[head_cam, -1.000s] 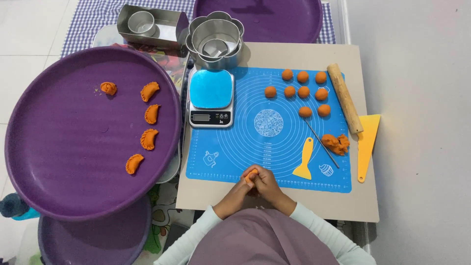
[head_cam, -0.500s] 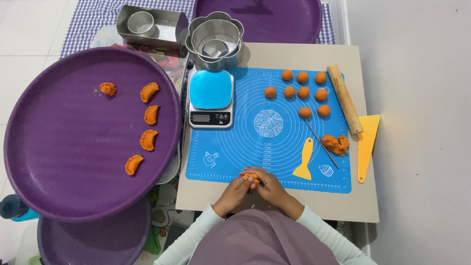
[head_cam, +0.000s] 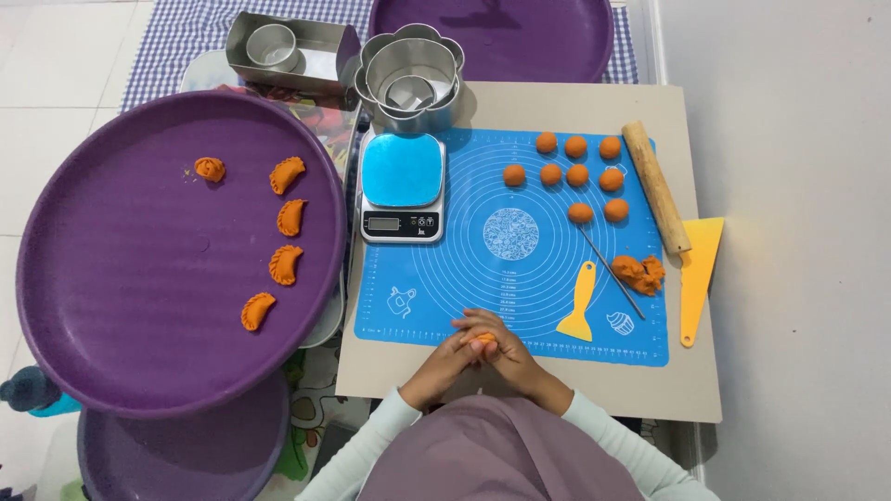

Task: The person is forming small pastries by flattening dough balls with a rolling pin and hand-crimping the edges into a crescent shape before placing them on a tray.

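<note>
My left hand (head_cam: 452, 357) and my right hand (head_cam: 502, 346) meet over the near edge of the blue silicone mat (head_cam: 464, 278). Both pinch a small orange dough piece (head_cam: 485, 338), mostly hidden by the fingers. Several orange dough balls (head_cam: 577, 174) lie at the mat's far right. A lump of orange dough (head_cam: 639, 274) rests beside a thin metal stick (head_cam: 613, 272). On the large purple tray (head_cam: 139, 306) to my left lie several crescent-shaped orange pastries (head_cam: 286, 264).
A small kitchen scale (head_cam: 400, 186) with a blue top stands at the mat's far left. A wooden rolling pin (head_cam: 655, 186), a yellow scraper (head_cam: 696, 274) and a yellow spatula (head_cam: 579, 304) lie on the right. Nested metal moulds (head_cam: 411, 74) stand behind; more purple trays (head_cam: 492, 37) surround the table.
My hands have stayed in the same place over the mat's near edge, with the fingers shifting slightly around the dough piece. Nothing else has moved.
</note>
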